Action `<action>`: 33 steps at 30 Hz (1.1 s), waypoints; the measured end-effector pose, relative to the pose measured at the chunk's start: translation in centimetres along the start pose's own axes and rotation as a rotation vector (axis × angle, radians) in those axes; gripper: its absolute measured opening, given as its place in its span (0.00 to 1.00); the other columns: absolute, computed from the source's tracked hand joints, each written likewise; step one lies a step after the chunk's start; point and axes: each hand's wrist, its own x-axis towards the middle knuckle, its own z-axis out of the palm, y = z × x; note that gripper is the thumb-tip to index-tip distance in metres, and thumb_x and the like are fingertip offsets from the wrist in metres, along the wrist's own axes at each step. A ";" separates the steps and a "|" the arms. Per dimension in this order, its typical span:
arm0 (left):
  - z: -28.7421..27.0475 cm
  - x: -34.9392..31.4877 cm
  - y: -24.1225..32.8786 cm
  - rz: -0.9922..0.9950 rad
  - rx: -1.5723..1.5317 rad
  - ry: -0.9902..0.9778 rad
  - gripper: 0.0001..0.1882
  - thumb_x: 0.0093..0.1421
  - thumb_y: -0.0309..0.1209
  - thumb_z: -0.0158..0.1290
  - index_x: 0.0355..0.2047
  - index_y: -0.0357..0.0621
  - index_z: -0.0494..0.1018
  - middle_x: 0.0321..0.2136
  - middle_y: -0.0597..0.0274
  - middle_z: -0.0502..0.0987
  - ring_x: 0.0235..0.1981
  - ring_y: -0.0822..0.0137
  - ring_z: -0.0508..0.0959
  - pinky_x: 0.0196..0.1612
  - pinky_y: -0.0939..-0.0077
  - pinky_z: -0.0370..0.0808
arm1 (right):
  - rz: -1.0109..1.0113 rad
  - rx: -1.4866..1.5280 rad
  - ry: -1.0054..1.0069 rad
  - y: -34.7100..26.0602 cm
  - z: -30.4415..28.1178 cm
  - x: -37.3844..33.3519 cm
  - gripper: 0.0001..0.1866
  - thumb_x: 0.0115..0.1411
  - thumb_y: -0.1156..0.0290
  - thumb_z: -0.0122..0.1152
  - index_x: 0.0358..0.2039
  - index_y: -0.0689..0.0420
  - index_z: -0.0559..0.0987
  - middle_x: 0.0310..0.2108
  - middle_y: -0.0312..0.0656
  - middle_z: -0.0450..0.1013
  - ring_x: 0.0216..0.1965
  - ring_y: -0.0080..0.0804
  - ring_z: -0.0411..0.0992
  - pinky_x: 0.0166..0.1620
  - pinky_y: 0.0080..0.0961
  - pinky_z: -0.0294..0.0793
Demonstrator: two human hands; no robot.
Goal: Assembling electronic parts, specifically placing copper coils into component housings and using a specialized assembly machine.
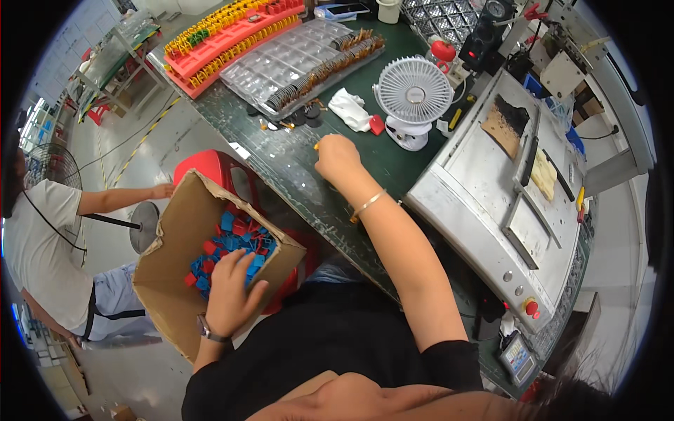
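Observation:
My left hand, a watch on its wrist, hangs over the cardboard box. Its fingers are stretched and apart, and nothing shows in them. Inside the box lies a heap of small red and blue plastic pieces. My right hand is closed above the dark green workbench. A bit of a small yellow piece peeks out at its fingertips; the rest is hidden. Close by lie a crumpled white cloth, a small red piece and several dark round pieces.
A white fan stands beyond my right hand. Farther back are a clear tray of coiled parts and red racks with yellow pieces. A metal machine fills the right. The box rests by a red stool; another person sits left.

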 end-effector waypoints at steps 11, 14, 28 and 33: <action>3.3 0.1 -2.9 0.018 -0.034 -0.124 0.31 0.53 0.39 0.61 0.53 0.36 0.67 0.54 0.37 0.66 0.53 0.43 0.69 0.56 0.58 0.68 | 0.212 -0.146 -0.208 0.4 -0.1 7.6 0.15 0.48 0.70 0.63 0.38 0.58 0.83 0.43 0.48 0.77 0.45 0.42 0.77 0.45 0.34 0.77; 3.5 0.4 -3.0 -0.002 -0.064 -0.157 0.32 0.52 0.38 0.61 0.54 0.37 0.66 0.55 0.37 0.65 0.54 0.43 0.68 0.57 0.58 0.66 | 0.243 -0.122 -0.198 1.1 0.7 7.9 0.16 0.45 0.70 0.65 0.37 0.58 0.83 0.43 0.48 0.78 0.44 0.42 0.77 0.44 0.35 0.77; 5.3 4.9 6.8 0.180 -0.571 -0.059 0.20 0.50 0.26 0.60 0.44 0.36 0.72 0.44 0.49 0.73 0.46 0.52 0.73 0.51 0.66 0.69 | -0.209 -0.115 0.189 -2.3 -15.0 -15.0 0.04 0.44 0.75 0.61 0.24 0.60 0.78 0.28 0.48 0.74 0.30 0.41 0.76 0.30 0.32 0.78; 12.7 11.3 8.8 0.304 -0.151 0.103 0.24 0.48 0.31 0.63 0.45 0.36 0.72 0.42 0.50 0.70 0.44 0.50 0.69 0.48 0.62 0.68 | -0.047 -0.238 -0.142 1.8 -13.6 -21.4 0.05 0.45 0.77 0.60 0.25 0.61 0.79 0.26 0.48 0.75 0.30 0.40 0.77 0.30 0.31 0.78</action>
